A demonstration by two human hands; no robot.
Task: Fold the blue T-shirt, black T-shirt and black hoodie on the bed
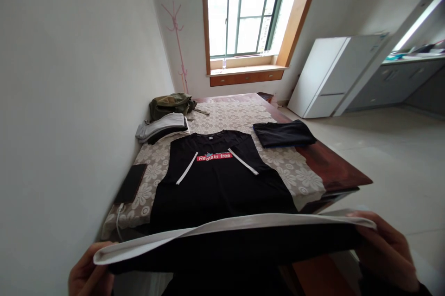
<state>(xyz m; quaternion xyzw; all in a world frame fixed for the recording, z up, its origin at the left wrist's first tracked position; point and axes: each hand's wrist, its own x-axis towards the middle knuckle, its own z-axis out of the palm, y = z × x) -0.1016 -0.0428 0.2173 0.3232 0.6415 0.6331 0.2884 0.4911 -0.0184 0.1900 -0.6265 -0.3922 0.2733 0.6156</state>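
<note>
A black T-shirt (222,184) with white sleeve trim and a red "Remain free" print lies spread on the table, its collar pointing away from me. Its white-edged bottom hem is lifted off the near table edge and stretched between my hands. At the lower left, my left hand (92,270) pinches one end of the hem. On the right, my right hand (385,249) grips the other end, fingers closed on the cloth. Both sleeves are folded inward over the front of the shirt.
A patterned lace cloth (229,117) covers the dark red table (342,170). Folded dark clothes (283,133) lie at the right. Left are grey and black folded clothes (163,126), a green backpack (170,105) and a dark tablet (130,183) with a white cable. A wall borders the left side.
</note>
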